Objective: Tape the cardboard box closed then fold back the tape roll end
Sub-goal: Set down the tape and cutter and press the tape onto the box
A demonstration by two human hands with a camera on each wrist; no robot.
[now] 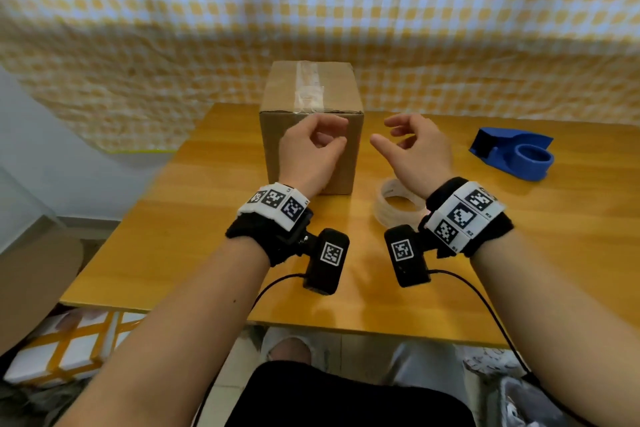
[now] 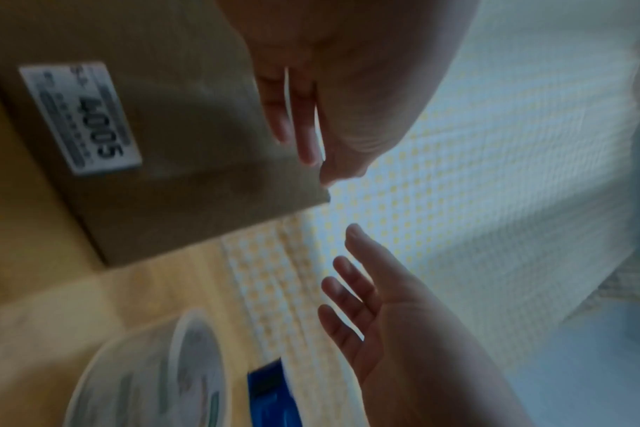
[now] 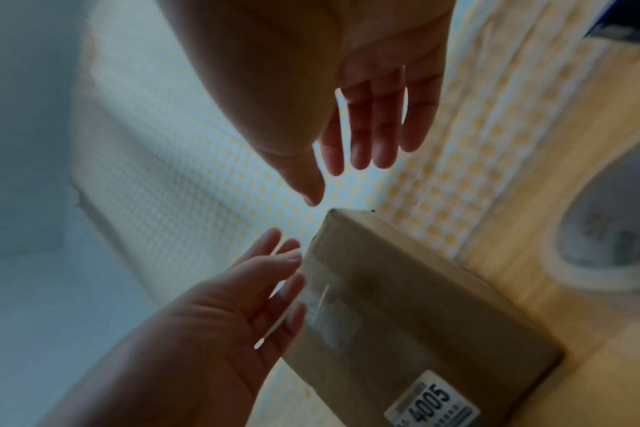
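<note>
A closed cardboard box stands upright at the back of the wooden table, with a strip of clear tape along its top seam and a little way down the front face. My left hand hovers before the box front with loosely curled fingers and holds nothing. My right hand hangs just right of the box, fingers relaxed and empty. A clear tape roll lies flat on the table below my right wrist. In the wrist views the left hand and right hand show straight fingers beside the box.
A blue tape dispenser sits at the right of the table. A yellow checked cloth hangs behind. White and yellow boxes lie on the floor at the left. A "4005" label is on the box side.
</note>
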